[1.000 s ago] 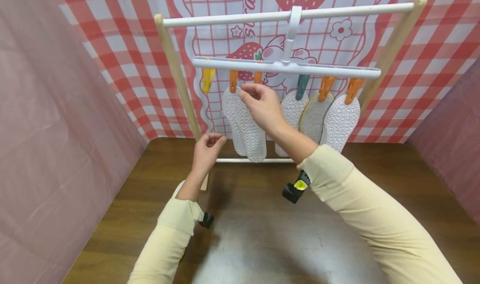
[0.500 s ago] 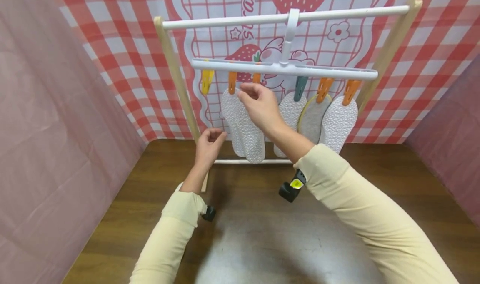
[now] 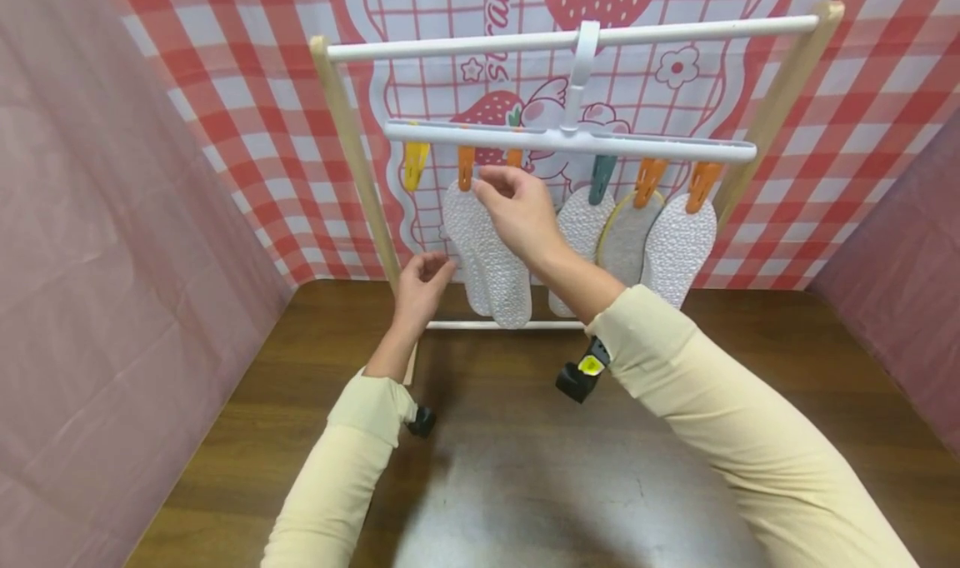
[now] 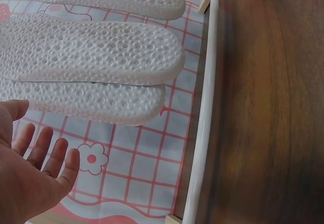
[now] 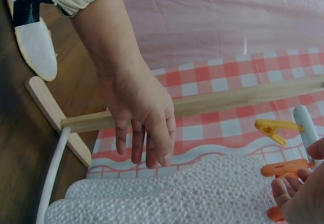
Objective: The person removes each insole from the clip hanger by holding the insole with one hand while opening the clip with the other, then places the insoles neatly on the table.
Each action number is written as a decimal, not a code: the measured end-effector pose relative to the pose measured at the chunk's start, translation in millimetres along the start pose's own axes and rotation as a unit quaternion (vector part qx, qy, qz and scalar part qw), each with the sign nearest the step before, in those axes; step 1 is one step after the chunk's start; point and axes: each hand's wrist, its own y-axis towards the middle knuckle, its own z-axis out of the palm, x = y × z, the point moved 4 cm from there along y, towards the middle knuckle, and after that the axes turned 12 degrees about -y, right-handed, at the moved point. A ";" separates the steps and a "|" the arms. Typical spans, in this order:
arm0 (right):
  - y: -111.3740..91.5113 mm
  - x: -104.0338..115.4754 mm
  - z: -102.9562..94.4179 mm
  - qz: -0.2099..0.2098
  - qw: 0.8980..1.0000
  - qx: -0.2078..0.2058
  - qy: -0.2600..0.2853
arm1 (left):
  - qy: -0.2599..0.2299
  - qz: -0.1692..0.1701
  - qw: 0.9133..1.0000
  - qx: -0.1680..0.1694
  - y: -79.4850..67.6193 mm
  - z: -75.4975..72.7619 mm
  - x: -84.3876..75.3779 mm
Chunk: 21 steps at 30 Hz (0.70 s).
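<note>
In the head view, my right hand (image 3: 521, 214) is raised before the second insole (image 3: 506, 272), its loosely bent fingertips just right of the left orange clip (image 3: 466, 168). The right wrist view puts those fingers beside an orange clip (image 5: 286, 168), with nothing seen gripped. Lower and farther left, my left hand (image 3: 420, 289) hovers with relaxed fingers; the left wrist view shows its palm bare, near the textured white insoles (image 4: 101, 52). Several insoles hang from a white clip hanger (image 3: 480, 135). At its left end, a yellow clip (image 3: 416, 166) holds nothing.
A rack with a white top rail (image 3: 465, 46) and wooden posts (image 3: 352, 143) carries the hanger. On the brown table (image 3: 525, 443), another insole (image 5: 38, 52) lies by my left sleeve. A checked red cloth (image 3: 247, 118) covers the back, with pink curtains at the sides.
My left hand has drifted slightly up and to the right. My right hand has stayed almost still, and the insoles and clips hang as before.
</note>
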 end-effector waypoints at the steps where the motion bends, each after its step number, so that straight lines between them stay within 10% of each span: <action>1: 0.0 0.0 -0.1 0.000 1.000 -0.001 -0.001 | -0.003 -0.001 1.000 0.002 0.6 0.7 0.1; 21: 3.9 2.4 -1.3 -0.001 1.000 -0.001 -0.007 | -0.011 -0.021 0.999 0.029 5.9 13.7 -5.6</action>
